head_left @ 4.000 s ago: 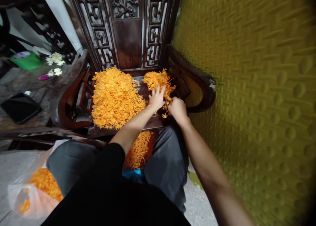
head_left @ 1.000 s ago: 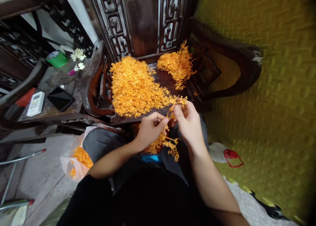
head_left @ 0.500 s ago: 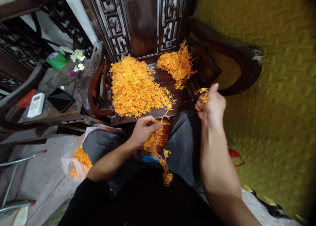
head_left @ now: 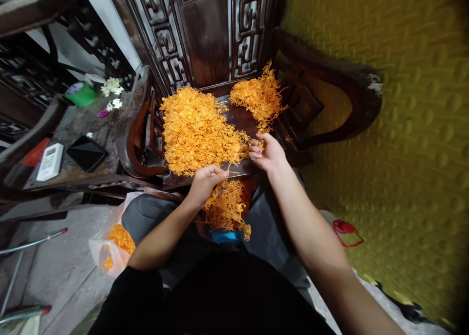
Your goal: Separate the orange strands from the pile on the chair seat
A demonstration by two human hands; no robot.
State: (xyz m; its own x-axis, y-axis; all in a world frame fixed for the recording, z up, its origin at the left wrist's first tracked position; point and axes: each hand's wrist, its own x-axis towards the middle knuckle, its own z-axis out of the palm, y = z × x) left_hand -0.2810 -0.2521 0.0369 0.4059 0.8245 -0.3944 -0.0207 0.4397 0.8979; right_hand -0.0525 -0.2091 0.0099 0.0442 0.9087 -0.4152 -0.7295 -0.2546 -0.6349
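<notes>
Orange fungus clump (head_left: pixel 226 209) dangles from my left hand (head_left: pixel 205 181), pinched tight; right hand (head_left: pixel 269 155), slack and spread, lies nearer the big pile (head_left: pixel 196 127), touching its edge.

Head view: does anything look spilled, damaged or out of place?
Yes. The armrest beside the yellow wall has a pale chipped patch at its end. Orange strands lie heaped on the bare wooden seat, and a clump dangles from the left hand.
</notes>
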